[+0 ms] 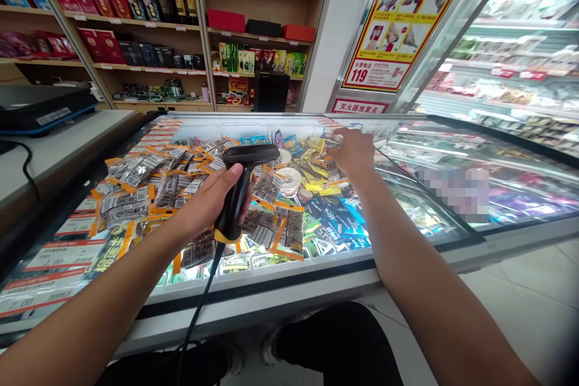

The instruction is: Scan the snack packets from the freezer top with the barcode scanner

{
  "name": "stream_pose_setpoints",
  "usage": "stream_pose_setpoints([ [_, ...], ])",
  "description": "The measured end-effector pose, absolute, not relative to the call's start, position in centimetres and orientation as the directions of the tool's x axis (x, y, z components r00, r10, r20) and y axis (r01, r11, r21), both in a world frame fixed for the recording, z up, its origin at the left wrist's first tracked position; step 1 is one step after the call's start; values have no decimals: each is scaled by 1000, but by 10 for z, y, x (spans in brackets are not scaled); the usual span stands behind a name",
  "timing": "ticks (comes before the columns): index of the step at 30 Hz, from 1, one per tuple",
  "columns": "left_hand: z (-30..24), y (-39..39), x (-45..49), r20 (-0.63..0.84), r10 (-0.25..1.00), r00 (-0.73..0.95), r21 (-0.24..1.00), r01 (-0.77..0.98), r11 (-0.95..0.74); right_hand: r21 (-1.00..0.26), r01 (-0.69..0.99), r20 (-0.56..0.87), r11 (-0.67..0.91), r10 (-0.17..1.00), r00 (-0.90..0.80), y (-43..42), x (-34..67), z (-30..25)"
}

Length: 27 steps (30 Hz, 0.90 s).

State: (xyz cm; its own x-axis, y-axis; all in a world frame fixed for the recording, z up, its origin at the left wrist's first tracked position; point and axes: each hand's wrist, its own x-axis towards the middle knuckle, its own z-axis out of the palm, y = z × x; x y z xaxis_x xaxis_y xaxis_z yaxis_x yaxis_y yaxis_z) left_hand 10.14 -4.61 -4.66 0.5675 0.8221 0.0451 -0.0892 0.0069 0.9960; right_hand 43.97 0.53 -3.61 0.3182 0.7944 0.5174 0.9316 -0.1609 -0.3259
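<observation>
My left hand [215, 199] is wrapped round a black and yellow barcode scanner [235, 193], whose head points away from me and whose cord hangs toward me. Under it, clear packets with orange edges [169, 190] lie heaped in the chest freezer [316, 271]. Over the freezer's far side reaches my right hand [355, 151], its fingers curled together beside some packets. What they hold, if anything, I cannot make out. Near that hand are yellow packets [321, 172], with blue packets [337, 217] closer to me. Round white-lidded tubs [287, 181] sit between my hands.
A glass lid [420, 205] covers the freezer's right part. Price labels [58, 253] line its left glass. At left, a scale [40, 108] stands on a counter. Shelves with bottles and boxes [149, 24] rise behind; a lit display cooler [511, 54] stands at right.
</observation>
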Motion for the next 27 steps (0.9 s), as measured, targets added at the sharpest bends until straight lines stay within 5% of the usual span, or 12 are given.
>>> stream_pose_setpoints([
  [3,-45,-47,102,38,819,573,997,-75,7,-378,925,424,18,892,156,1,418,-39],
  [5,-45,-47,102,33,821,571,998,-60,2,-528,836,196,150,979,-52,-4,393,-43],
  [9,-45,-48,102,31,818,575,999,-47,-5,-586,795,-20,158,978,-210,-13,359,-54],
  [14,-42,-50,102,18,812,583,1000,-8,-16,-790,612,-31,16,997,-65,-10,366,-49],
  [19,-38,-54,100,-31,772,635,991,118,-57,-956,264,131,128,991,-6,-5,375,-40],
  [27,-38,-58,102,-38,720,693,968,204,-145,-944,297,158,144,987,24,-5,378,-42],
])
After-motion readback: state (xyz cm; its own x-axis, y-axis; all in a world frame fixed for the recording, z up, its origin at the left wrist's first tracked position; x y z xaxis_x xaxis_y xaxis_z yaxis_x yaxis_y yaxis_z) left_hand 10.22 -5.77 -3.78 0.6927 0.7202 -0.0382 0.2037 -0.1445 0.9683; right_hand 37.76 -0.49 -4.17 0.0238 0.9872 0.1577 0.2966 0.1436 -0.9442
